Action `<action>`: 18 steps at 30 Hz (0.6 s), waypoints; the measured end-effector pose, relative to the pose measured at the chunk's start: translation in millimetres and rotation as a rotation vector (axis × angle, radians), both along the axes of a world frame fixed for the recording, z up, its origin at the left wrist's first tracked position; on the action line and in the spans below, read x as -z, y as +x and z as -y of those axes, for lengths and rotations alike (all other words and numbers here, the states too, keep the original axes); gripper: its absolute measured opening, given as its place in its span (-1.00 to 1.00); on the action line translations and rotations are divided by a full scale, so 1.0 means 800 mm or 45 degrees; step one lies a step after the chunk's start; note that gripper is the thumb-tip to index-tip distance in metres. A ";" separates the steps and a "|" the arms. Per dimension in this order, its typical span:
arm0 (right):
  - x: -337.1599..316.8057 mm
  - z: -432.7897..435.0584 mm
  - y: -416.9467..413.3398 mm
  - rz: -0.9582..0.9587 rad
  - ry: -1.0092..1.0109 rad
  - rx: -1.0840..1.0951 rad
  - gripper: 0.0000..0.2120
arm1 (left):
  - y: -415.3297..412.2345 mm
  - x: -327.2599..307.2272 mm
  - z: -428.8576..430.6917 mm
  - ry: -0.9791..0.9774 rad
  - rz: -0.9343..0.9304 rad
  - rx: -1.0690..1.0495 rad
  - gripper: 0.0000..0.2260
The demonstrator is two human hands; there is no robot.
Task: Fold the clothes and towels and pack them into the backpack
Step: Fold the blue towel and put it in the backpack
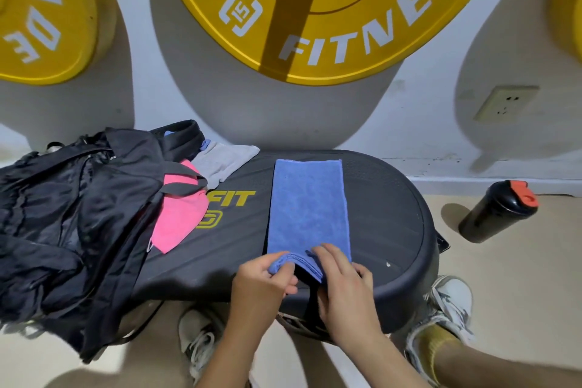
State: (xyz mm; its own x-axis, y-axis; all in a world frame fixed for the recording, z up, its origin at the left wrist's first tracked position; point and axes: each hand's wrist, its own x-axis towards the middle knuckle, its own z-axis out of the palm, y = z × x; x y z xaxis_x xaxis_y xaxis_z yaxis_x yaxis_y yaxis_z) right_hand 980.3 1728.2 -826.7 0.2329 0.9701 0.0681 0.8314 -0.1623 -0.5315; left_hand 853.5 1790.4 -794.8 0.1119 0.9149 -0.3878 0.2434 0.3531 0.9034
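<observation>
Black bottle stands beside black platform.

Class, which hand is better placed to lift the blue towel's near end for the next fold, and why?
Left, probably: the left hand pinches the towel at its near corner, while the right hand only rests its fingers on the near edge.
</observation>
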 end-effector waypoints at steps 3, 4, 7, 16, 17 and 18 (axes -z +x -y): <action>0.002 0.008 0.013 0.107 0.154 -0.066 -0.60 | -0.017 0.006 -0.006 0.340 -0.464 0.351 -0.66; 0.000 0.010 0.017 0.142 0.176 -0.099 -0.64 | -0.021 0.009 -0.006 0.501 -0.711 0.503 -0.61; -0.003 0.015 0.028 0.211 0.172 -0.176 -0.67 | -0.025 0.011 -0.004 0.969 -1.197 0.657 -0.53; -0.026 0.049 0.064 0.525 -0.204 -0.736 -0.54 | -0.060 0.014 0.006 1.140 -1.226 1.440 -0.87; -0.035 0.049 0.064 0.490 -0.269 -0.739 -0.56 | -0.060 0.010 0.008 1.005 -1.139 1.470 -0.83; -0.043 0.048 0.065 0.388 -0.333 -0.712 -0.63 | -0.058 0.008 0.008 0.898 -1.062 1.443 -0.77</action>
State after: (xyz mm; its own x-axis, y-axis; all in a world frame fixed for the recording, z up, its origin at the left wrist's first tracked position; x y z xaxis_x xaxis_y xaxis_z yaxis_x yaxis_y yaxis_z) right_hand 1032.3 1689.7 -792.1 -0.2997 0.9325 -0.2015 0.9338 0.2434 -0.2624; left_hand 806.9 1783.7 -800.9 0.8188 0.5232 -0.2363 0.5731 -0.7692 0.2825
